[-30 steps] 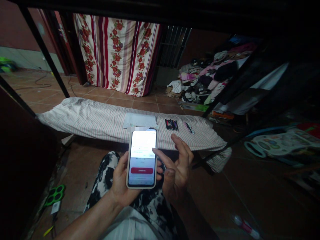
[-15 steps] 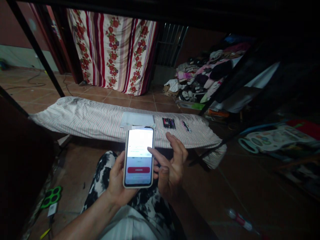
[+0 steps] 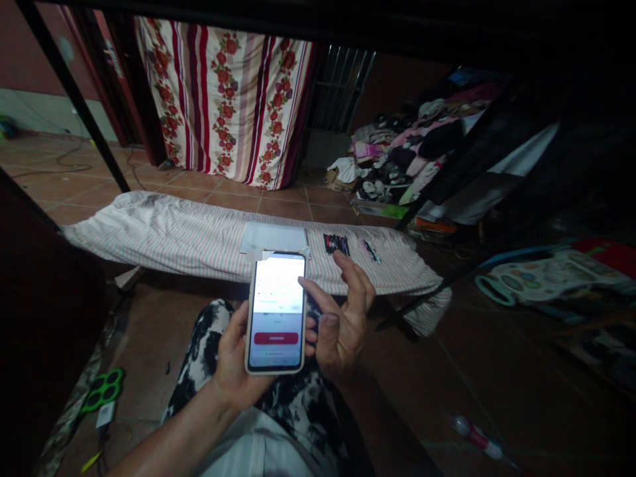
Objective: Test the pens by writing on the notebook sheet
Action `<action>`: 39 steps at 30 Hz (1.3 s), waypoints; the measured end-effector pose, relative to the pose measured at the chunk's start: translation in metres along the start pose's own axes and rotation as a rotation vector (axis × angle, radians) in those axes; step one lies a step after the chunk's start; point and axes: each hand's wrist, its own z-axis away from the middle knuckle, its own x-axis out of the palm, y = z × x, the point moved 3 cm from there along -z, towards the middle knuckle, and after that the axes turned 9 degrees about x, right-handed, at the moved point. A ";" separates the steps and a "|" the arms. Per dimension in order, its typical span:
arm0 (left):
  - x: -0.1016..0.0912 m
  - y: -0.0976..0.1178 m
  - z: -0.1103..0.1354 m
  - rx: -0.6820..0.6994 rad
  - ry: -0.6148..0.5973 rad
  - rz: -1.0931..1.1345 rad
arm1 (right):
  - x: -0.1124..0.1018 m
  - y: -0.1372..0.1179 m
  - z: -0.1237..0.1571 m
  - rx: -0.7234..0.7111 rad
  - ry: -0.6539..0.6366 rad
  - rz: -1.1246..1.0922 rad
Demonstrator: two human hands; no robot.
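A lit smartphone (image 3: pixel 276 324) in a pale case stands upright above my lap, its screen towards me, with a white panel on top and a red button lower down. My left hand (image 3: pixel 236 361) is wrapped round it from below and the left. To the right, my right hand (image 3: pixel 342 324) has its fingers apart, and the index fingertip is at the upper right of the screen; I cannot tell if it touches. Beyond the phone, a spiral notebook (image 3: pixel 273 237) lies on a striped cloth (image 3: pixel 189 228), partly hidden by the phone. Several pens (image 3: pixel 336 244) lie in a row beside it.
More pens (image 3: pixel 370 250) lie further right on the cloth. A floral curtain (image 3: pixel 226 106) hangs behind, with a heap of clothes (image 3: pixel 412 146) to its right. A green power strip (image 3: pixel 103 391) lies on the floor at left, a plastic bottle (image 3: pixel 476 437) at lower right.
My right index finger has moved up the screen, from the lower edge of the white panel towards its upper right side. My left hand and the phone have stayed nearly still.
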 end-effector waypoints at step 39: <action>0.000 0.002 0.000 -0.003 0.003 -0.018 | -0.005 -0.001 0.014 0.016 -0.014 0.008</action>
